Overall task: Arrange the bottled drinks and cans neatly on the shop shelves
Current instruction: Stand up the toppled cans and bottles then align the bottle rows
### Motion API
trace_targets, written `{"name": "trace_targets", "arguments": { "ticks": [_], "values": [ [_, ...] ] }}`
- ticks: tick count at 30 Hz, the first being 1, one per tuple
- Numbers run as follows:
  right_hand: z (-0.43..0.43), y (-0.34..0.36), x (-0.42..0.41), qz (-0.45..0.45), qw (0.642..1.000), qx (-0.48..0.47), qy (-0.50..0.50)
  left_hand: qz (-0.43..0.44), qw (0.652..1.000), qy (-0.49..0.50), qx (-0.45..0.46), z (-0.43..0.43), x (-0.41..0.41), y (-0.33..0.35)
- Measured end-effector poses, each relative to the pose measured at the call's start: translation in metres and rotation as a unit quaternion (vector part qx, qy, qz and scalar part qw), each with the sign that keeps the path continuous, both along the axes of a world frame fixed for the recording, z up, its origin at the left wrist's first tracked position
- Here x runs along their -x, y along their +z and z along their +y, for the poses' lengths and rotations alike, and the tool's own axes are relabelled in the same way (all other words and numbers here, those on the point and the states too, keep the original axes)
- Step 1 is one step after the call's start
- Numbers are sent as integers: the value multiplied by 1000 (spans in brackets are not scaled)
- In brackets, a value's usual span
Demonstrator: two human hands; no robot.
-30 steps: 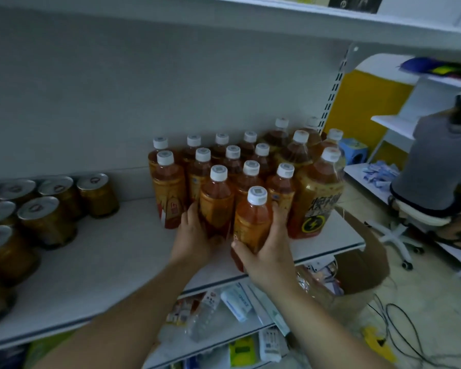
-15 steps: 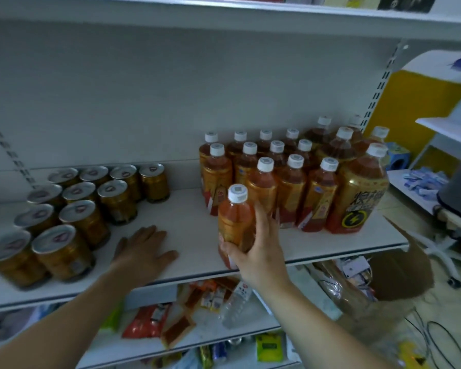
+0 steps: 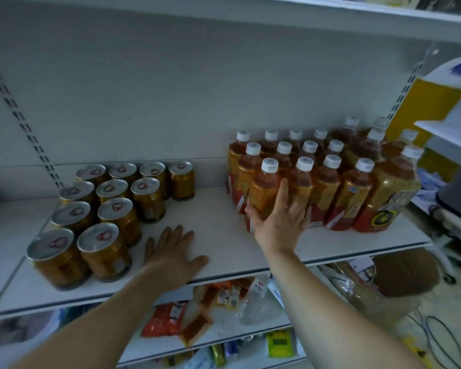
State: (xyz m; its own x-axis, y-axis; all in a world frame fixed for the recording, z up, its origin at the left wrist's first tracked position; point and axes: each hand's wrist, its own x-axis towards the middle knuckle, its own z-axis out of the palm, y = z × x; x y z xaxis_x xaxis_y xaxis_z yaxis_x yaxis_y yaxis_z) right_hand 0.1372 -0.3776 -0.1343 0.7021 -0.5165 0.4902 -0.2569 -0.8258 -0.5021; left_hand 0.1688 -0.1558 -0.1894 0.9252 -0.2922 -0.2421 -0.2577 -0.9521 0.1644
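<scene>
**A:** Where are the hands?

**B:** The left hand [image 3: 171,251] lies flat, palm down, fingers spread wide, on the bare white shelf [image 3: 224,235], at about seven o'clock in the view. It holds nothing.

**A:** And the other?

**B:** The right hand [image 3: 280,222] is wide too. Its fingers are straight and fanned, pressed against the front row of drinks. Its thumb lies against the left side of the front-left bottle [image 3: 265,193].

**A:** Where do the drinks stand?

**B:** The bottles [image 3: 328,177], amber with white caps, stand upright in tight rows at three o'clock on the shelf. The larger bottles [image 3: 389,198] are at the right end. The cans [image 3: 104,209], gold with silver pull-tab tops, stand in rows at nine o'clock, well apart from the bottles. The nearest can is just beside the left hand.

**A:** Below?

**B:** At six o'clock the lower shelf [image 3: 224,334] carries loose packets and a clear bottle [image 3: 253,299] lying down. A cardboard box [image 3: 405,272] sits at four o'clock.
</scene>
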Motion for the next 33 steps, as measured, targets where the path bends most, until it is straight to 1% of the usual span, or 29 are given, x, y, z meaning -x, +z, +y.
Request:
{"name": "trace_targets", "arguments": {
  "ticks": [2,3,4,6,8,10,12,15,17,20,23,27,30,33],
  "values": [
    [4,5,0,32,999,-32,-5,51,998,-21,5,2,-4,15],
    [6,10,3,32,998,-47,-7,81,996,-27,23,5,-4,26],
    [9,16,6,16,999,-52,-6,107,992,-28,56,8,-4,36],
    [19,33,12,-46,998,-28,19,134,981,-14,139,15,1,61],
    [33,54,11,-82,993,17,82,106,974,-6,201,25,10,87],
    [52,75,-4,-63,984,53,159,53,973,2,225,38,21,113],
    [75,94,-24,-17,968,83,237,-1,977,20,214,58,31,137],
    [126,109,-53,70,929,131,339,-54,977,75,193,108,48,154],
    [163,112,-65,134,902,155,381,-67,973,120,187,149,61,155],
    [223,114,-74,205,865,197,414,-58,972,189,126,218,80,151],
    [290,115,-82,222,847,212,434,-53,964,239,102,289,95,141],
    [389,109,-83,256,831,181,460,-50,948,304,75,385,114,128],
    [464,103,-81,273,823,160,472,-50,934,346,74,461,125,123],
    [530,100,-76,270,818,174,478,-60,925,370,57,532,133,125]
  ]
}}
